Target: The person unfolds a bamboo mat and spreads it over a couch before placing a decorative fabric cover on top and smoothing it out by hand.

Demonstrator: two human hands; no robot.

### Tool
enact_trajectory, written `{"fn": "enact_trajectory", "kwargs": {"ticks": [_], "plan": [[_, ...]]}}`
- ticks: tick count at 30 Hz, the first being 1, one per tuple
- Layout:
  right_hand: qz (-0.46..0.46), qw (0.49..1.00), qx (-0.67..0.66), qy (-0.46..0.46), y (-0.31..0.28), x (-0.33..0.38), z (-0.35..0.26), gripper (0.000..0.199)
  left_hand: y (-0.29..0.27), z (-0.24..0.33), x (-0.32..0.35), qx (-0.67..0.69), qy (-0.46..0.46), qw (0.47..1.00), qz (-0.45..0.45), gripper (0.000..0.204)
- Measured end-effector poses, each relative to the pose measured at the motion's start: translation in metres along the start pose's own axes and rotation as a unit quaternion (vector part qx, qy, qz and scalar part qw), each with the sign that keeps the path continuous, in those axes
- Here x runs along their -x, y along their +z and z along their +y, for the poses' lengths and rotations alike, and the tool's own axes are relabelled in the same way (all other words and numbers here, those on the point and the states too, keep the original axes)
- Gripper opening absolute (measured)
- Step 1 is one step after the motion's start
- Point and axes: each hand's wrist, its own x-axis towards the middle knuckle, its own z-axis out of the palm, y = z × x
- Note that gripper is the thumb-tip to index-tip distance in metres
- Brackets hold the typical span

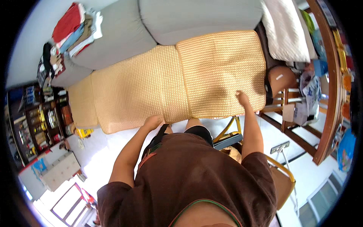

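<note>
A yellow-and-white checked woven sofa cover point(132, 87) lies flat along the grey sofa seat. A second woven cover point(223, 64) in the same pattern overlaps its right end. My left hand point(153, 122) is at the front edge of the long cover, close to my knee; its fingers are too small to read clearly. Over the right cover, near its front right part, my right hand point(243, 98) is closed with the thumb side uppermost. Whether it pinches anything is hidden.
Folded clothes point(77, 30) are stacked on the sofa's left end. A white textured cloth point(285, 30) drapes the right armrest, beside a brown rounded object point(281, 80). Behind me to the right stands a yellow-framed folding chair point(281, 185). Wooden shelving point(325, 125) runs along the right.
</note>
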Motion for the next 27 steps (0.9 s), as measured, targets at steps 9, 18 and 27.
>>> {"fn": "enact_trajectory", "kwargs": {"ticks": [9,18,27], "plan": [[-0.212,0.974,-0.021,-0.084,0.136,0.097,-0.061,0.037,0.039,-0.035,0.052,0.051,-0.125,0.991,0.027,0.032],[-0.171,0.982,-0.002,-0.076,0.104,0.033,-0.092,0.037,0.033,-0.037,0.060,0.138,-0.067,0.980,0.124,0.033],[-0.061,0.979,-0.193,-0.031,0.094,0.040,-0.159,0.033,0.051,-0.157,0.116,0.098,-0.100,0.982,0.127,0.037]]}}
